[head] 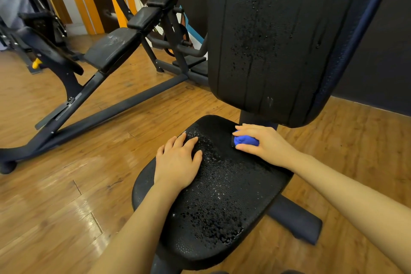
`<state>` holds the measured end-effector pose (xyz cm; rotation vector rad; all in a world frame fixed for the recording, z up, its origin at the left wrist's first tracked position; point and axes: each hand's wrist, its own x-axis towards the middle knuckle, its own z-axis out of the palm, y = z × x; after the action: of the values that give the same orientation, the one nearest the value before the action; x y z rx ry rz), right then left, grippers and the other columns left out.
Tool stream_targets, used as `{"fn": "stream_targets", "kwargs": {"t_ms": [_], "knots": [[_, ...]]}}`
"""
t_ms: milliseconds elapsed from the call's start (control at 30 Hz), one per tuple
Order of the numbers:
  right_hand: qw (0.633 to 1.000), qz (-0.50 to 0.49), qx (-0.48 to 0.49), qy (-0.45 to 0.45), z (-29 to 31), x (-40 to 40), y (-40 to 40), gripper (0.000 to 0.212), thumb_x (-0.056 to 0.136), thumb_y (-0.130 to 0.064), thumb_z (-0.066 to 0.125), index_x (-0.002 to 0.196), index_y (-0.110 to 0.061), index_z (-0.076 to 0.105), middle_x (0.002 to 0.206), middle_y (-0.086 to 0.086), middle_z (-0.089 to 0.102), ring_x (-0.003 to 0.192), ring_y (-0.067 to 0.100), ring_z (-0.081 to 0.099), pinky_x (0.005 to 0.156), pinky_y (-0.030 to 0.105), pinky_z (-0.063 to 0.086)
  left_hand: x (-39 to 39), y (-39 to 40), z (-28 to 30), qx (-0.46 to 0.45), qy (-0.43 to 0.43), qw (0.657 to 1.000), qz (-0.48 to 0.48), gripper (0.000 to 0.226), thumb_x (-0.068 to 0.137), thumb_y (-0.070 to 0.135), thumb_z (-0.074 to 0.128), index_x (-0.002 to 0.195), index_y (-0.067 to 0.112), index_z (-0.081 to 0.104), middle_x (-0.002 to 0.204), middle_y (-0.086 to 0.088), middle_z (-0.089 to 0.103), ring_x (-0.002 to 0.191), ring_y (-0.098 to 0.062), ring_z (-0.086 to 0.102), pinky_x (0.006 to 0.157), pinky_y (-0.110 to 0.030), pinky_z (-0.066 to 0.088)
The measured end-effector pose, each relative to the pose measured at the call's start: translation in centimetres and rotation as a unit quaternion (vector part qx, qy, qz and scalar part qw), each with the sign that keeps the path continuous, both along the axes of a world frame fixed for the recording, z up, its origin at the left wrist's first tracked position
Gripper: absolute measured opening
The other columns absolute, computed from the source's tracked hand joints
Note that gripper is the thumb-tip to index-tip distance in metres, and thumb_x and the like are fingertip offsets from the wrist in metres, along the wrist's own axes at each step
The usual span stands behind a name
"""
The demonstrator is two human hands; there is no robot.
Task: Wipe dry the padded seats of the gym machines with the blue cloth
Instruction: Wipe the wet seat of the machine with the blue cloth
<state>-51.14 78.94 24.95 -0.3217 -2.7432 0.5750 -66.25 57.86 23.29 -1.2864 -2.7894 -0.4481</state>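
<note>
On the black padded seat (pixel 222 196), both hands are down. Blue cloth (pixel 245 140) is bunched into a wad and gripped by the right hand (pixel 264 144), fingers and thumb curled round it, pressed at the seat's rear edge just below the backrest (pixel 278 40). A start from the back looks intended, so water can be dragged forward and off. Left hand (pixel 178 160) is laid flat on the seat's left side, fingers straight and slightly spread, nothing held; likely there as a brace against the wiping push. Seat is covered in droplets across most of its middle and front, so little is judged dry yet. Backrest is beaded and streaked too. Second machine's pads (pixel 115 46) stand well apart to the left, untouched.
</note>
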Motion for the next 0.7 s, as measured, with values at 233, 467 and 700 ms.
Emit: {"fn": "stream_targets", "kwargs": {"t_ms": [233,467,700], "knots": [[1.0,-0.006,0.007,-0.009,0.1,0.2,-0.2,0.041,0.091,-0.037,0.064,0.13,-0.026,0.061,0.141,-0.01,0.052,0.125,-0.01,0.032,0.103,0.013,0.027,-0.2,-0.1,-0.1,0.005,-0.004,1.0,-0.001,0.049,0.1,0.051,0.034,0.147,0.04,0.035,0.16,0.005,0.025,0.148,-0.019,0.018,0.117,-0.041,0.018],[1.0,0.005,0.005,0.006,-0.6,6.4,0.4,0.048,0.083,-0.055,0.055,0.124,-0.032,0.064,0.134,-0.022,0.05,0.131,-0.004,0.041,0.109,0.022,0.034,-0.2,0.0,-0.1,0.0,-0.004,1.0,0.0,0.049,0.1,0.051,0.033,0.148,0.04,0.034,0.16,0.005,0.025,0.148,-0.019,0.017,0.117,-0.041,0.018],[1.0,0.006,-0.002,0.012,-0.7,5.7,-0.5,0.047,0.083,-0.051,0.057,0.126,-0.031,0.062,0.135,-0.021,0.048,0.132,-0.007,0.035,0.108,0.012,0.025,0.0,0.0,0.1,-0.003,-0.002,1.0,0.001,0.049,0.101,0.051,0.032,0.148,0.039,0.032,0.161,0.004,0.023,0.148,-0.02,0.016,0.117,-0.041,0.017]]}}
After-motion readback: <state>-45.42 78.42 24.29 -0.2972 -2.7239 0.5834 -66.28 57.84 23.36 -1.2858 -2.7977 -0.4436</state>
